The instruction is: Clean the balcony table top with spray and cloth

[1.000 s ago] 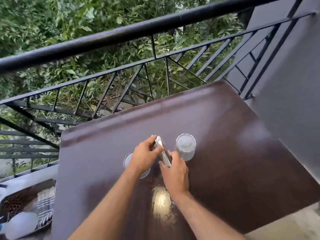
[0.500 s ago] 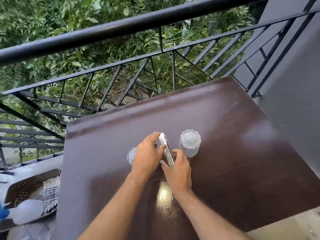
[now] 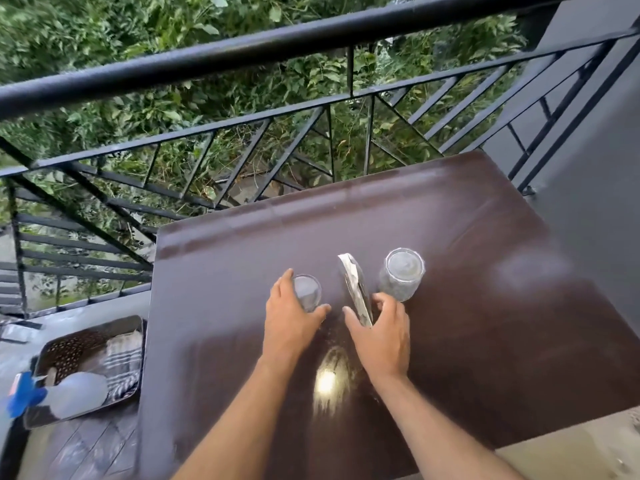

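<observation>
On the floor at the far left I see a tray (image 3: 88, 408) with the spray bottle (image 3: 65, 393) and a striped cloth (image 3: 123, 358), both untouched. On the brown surface (image 3: 485, 323) my left hand (image 3: 292, 318) curls its fingers around 1 small glass (image 3: 306, 292). My right hand (image 3: 381, 336) pinches a thin flat object (image 3: 355, 289), maybe a phone, standing on edge. A second glass (image 3: 401, 274) stands just beside it. I judge that cleaning is not begun: these 3 things must leave first.

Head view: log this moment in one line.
left hand: around small glass | right hand: holds upright flat object | table: uncleared
</observation>
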{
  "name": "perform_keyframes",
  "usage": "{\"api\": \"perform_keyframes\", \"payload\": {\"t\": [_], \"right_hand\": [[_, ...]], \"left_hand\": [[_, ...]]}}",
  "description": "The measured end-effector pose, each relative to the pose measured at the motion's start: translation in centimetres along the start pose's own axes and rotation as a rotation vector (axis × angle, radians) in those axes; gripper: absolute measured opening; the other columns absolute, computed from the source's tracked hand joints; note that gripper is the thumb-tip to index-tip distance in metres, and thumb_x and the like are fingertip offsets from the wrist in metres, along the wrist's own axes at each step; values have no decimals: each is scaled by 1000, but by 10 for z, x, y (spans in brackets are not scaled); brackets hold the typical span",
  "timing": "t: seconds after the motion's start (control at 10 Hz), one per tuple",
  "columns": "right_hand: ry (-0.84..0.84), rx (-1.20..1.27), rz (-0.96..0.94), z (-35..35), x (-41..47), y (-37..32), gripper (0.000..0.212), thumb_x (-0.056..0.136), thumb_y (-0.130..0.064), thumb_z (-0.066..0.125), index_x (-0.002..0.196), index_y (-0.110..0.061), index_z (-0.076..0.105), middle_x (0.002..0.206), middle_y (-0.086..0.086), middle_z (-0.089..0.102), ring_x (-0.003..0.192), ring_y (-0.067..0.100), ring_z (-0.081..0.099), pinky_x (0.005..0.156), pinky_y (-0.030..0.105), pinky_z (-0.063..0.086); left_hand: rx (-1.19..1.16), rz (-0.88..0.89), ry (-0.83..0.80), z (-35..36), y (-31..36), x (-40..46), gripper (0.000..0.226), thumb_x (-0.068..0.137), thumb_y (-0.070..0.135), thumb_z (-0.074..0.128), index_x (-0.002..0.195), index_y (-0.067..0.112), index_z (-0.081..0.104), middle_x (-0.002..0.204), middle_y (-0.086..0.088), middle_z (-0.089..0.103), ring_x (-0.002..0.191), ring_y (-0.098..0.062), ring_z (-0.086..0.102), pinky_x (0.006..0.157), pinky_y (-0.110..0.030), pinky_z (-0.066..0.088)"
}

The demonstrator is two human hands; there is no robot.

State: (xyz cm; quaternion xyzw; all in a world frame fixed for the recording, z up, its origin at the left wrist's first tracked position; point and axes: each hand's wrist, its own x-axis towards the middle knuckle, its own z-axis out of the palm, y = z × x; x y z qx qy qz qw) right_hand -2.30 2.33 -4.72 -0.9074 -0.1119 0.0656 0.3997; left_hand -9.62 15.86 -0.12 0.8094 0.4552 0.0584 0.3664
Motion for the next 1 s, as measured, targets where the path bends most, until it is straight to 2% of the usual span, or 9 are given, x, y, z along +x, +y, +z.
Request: {"api": "perform_keyframes", "payload": {"t": [0.1, 0.2, 0.3, 0.4, 0.5, 0.6, 0.8, 0.9, 1.0], "right_hand": [[119, -106, -182, -7, 1, 4, 40, 86, -54, 58, 109, -21, 61, 103, -2, 62, 96, 25, 55, 84, 43, 49], [179, -200, -270, -15, 7, 3, 39, 87, -53, 55, 105, -19, 62, 99, 0, 62, 91, 28, 56, 80, 44, 47], [302, -144, -243, -27, 17, -8, 40, 88, -48, 55, 110, -15, 60, 103, 7, 59, 94, 33, 54, 79, 46, 43], [352, -70, -247, -41, 47, -2, 47, 86, -39, 58, 125, -12, 56, 119, 14, 56, 107, 38, 53, 89, 48, 41], [167, 3, -278, -52, 79, 12, 73, 77, -38, 72, 140, -15, 42, 136, 12, 47, 127, 33, 45, 107, 47, 38], [-177, 47, -260, -57, 95, 21, 93, 71, -32, 84, 148, -28, 32, 142, -2, 39, 134, 18, 40, 113, 37, 34], [-285, 21, -307, -63, 112, 33, 83, 71, -30, 84, 142, -31, 42, 137, -10, 47, 129, 13, 43, 110, 26, 33], [-258, -45, -368, -66, 113, 33, 81, 76, -46, 80, 145, -28, 41, 143, -8, 44, 132, 13, 37, 112, 30, 32], [-210, -135, -417, -63, 121, 22, 78, 86, -63, 57, 147, -16, 42, 149, 7, 43, 139, 23, 34, 118, 39, 28]], "left_hand": [[51, 72, 21, -1, -2, 1, 102, 80, 47, 77, 158, 14, 19, 164, -6, 24, 152, -22, 21, 123, -39, 25], [102, 113, -3, -5, -3, 2, 103, 81, 50, 74, 159, 15, 17, 165, -5, 22, 153, -22, 18, 123, -39, 24], [89, 84, -63, -9, 2, 1, 104, 79, 47, 77, 158, 18, 18, 162, -2, 27, 146, -25, 33, 118, -41, 34], [125, 57, -92, -12, 5, 2, 99, 79, 44, 77, 157, 23, 21, 159, 0, 29, 137, -26, 46, 110, -41, 41], [127, 36, -77, -13, 7, 3, 92, 78, 43, 78, 155, 26, 29, 157, 4, 33, 134, -21, 50, 108, -39, 43], [103, 17, -41, -11, 10, 1, 90, 76, 41, 79, 153, 27, 34, 155, 6, 36, 134, -18, 50, 108, -37, 43], [71, -1, -24, -5, 19, 3, 91, 75, 37, 81, 153, 27, 35, 156, 5, 36, 137, -15, 46, 110, -34, 39], [75, 0, -28, -5, 18, 6, 101, 74, 52, 80, 156, 24, 28, 162, 3, 29, 147, -17, 33, 118, -37, 33], [130, 69, 41, -9, 25, 10, 94, 87, 58, 64, 160, 17, 20, 168, -2, 16, 156, -19, 7, 125, -38, 17]]}}
